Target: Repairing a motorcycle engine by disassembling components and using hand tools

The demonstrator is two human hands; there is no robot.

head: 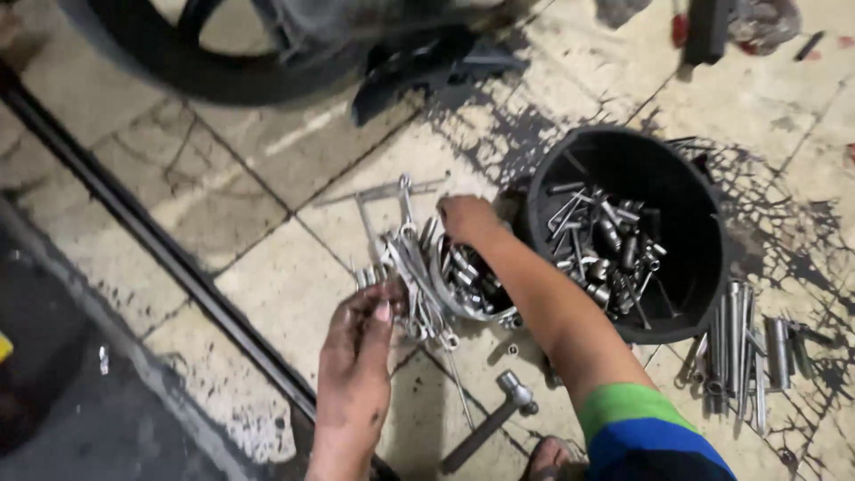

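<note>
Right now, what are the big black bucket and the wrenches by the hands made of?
The black bucket looks like plastic: dull, matte, with smooth moulded walls. The wrenches look like steel with a bright plated finish: silvery and glinting. The left hand touches them; the right hand reaches beside them.

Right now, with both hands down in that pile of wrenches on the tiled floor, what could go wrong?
The left hand and right hand are bare and greasy among the tangled wrenches, so a finger could get pinched or a tool could slip. The small bowl of sockets sits right under the right wrist and might tip. The hammer lies close to a sandalled foot and could be stepped on.
</note>
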